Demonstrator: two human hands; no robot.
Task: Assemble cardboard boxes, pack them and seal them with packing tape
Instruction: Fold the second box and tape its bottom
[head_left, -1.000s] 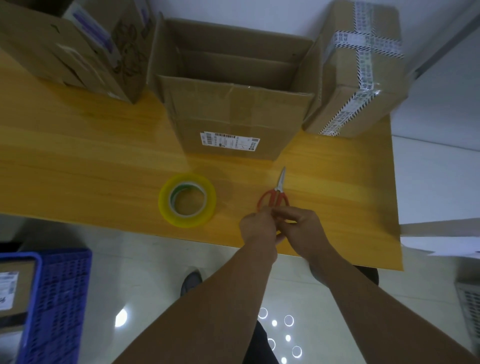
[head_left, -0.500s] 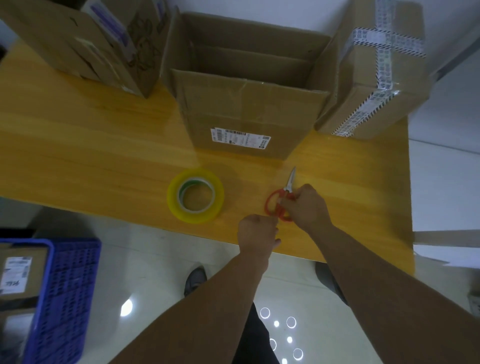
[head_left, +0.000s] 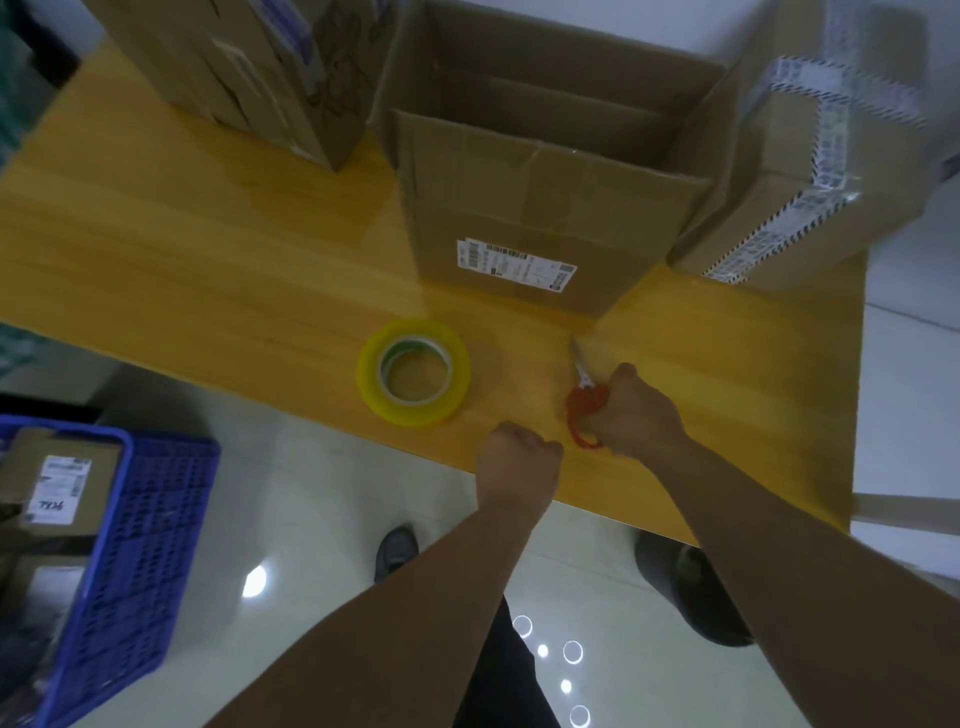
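Observation:
An open cardboard box (head_left: 524, 218) with a white shipping label stands at the middle back of the wooden table (head_left: 208, 260). A roll of clear yellowish packing tape (head_left: 414, 379) lies flat in front of it. My right hand (head_left: 634, 410) grips the red handles of a pair of scissors (head_left: 584, 400), whose blades point away toward the box. My left hand (head_left: 519, 457) is curled into a fist at the table's near edge, just left of the scissors, with nothing visible in it.
A taped, sealed box (head_left: 810, 171) sits at the back right and another cardboard box (head_left: 249, 73) at the back left. A blue plastic crate (head_left: 119, 561) holding labelled parcels stands on the floor at the lower left. My shoes show below the table edge.
My hands have come apart: the right one now holds the scissors' handles alone, the left has drawn back to the table edge. The view has shifted closer and to the right.

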